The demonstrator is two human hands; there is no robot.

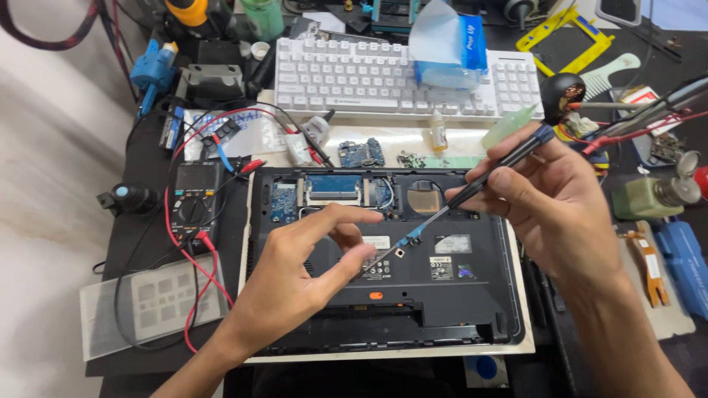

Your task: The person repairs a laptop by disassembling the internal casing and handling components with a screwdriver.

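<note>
Screwdriver (472,184), long and thin with a black handle, is held in the right hand (549,203) like a pen; the fingers are closed narrow around the handle, and the tip points down to the underside of an open black laptop (442,295) in the middle of the desk. I judge this tool light and stiff, best gripped on the handle, where the hand has it. The laptop looks heavy enough to lie steady on its white mat (520,309), but the bare blue circuit board (284,200) in its open bay is fragile, so a slip of the tip is a risk. The left hand (295,280) rests on the laptop casing, thumb and forefinger half open in a pinch just beside the tip; I cannot tell if a screw is between them. A multimeter (193,203) with red leads lies on the left, a white keyboard (354,77) behind.
</note>
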